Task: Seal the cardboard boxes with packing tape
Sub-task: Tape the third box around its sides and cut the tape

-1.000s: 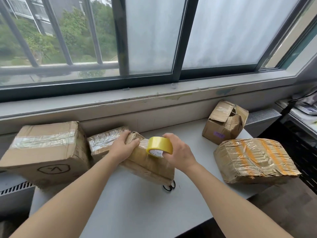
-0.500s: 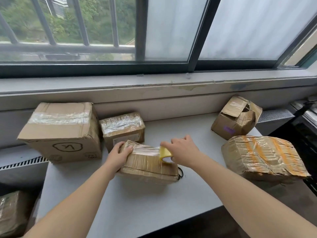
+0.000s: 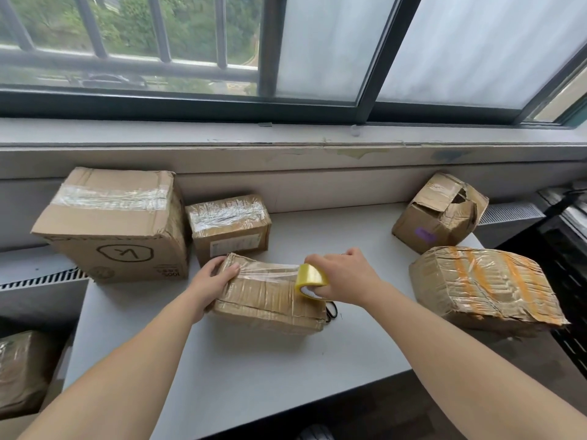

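Observation:
A flat cardboard box [image 3: 270, 296] lies on the white table [image 3: 254, 369] in front of me. My left hand [image 3: 212, 281] holds its left end, fingers curled over the top edge. At the box's right end my right hand [image 3: 343, 277] grips a yellow roll of packing tape [image 3: 309, 277]. A clear strip of tape [image 3: 270, 269] stretches from the roll across the box top to my left hand.
A large taped box [image 3: 114, 223] and a small taped box [image 3: 228, 227] stand behind on the left. A crumpled open box [image 3: 441, 214] and a bundle with orange tape [image 3: 482, 284] lie at the right. Black scissors [image 3: 332, 309] peek out beside the flat box. Another box [image 3: 22, 373] sits lower left.
The box now lies flat on the table instead of tilted. My right hand has drawn the roll to the right, laying tape over the top. My view has tilted down and closer.

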`<action>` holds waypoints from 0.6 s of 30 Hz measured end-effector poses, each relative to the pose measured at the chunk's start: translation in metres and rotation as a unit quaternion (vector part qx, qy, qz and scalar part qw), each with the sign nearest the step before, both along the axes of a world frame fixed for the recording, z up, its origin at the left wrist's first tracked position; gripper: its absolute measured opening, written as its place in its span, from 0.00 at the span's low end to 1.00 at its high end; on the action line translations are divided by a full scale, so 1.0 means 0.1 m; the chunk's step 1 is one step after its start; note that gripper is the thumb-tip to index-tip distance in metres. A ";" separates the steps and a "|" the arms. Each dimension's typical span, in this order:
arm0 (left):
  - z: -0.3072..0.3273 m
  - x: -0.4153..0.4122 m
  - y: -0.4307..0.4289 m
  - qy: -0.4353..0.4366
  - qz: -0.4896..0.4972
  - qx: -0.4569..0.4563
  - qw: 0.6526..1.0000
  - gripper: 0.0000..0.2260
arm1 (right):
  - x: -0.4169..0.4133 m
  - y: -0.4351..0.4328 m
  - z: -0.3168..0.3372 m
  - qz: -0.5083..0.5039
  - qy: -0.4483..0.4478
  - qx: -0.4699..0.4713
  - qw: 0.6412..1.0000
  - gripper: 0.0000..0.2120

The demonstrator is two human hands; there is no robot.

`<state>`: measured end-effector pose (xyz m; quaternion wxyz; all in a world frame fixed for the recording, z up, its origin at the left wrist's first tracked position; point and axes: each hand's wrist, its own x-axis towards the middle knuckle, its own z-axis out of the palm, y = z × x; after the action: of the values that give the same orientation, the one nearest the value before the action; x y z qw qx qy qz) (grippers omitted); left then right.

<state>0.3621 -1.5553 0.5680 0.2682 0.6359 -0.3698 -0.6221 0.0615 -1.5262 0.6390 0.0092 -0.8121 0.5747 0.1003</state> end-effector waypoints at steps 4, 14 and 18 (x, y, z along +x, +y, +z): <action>-0.02 0.01 0.00 0.001 -0.004 0.009 1.000 0.23 | 0.06 -0.04 0.06 -0.004 0.030 0.046 0.998 0.25; -0.16 0.32 -0.05 -0.041 -0.005 0.026 0.999 0.26 | -0.17 -0.06 0.05 -0.046 -0.079 0.121 0.988 0.33; -0.22 0.37 -0.01 -0.024 0.006 0.042 0.999 0.27 | -0.21 -0.02 -0.02 -0.014 -0.179 0.141 0.974 0.31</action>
<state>0.3987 -1.5558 0.5458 0.2358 0.6638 -0.3454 -0.6201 0.0408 -1.5287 0.6372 0.2278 -0.7995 0.5548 0.0338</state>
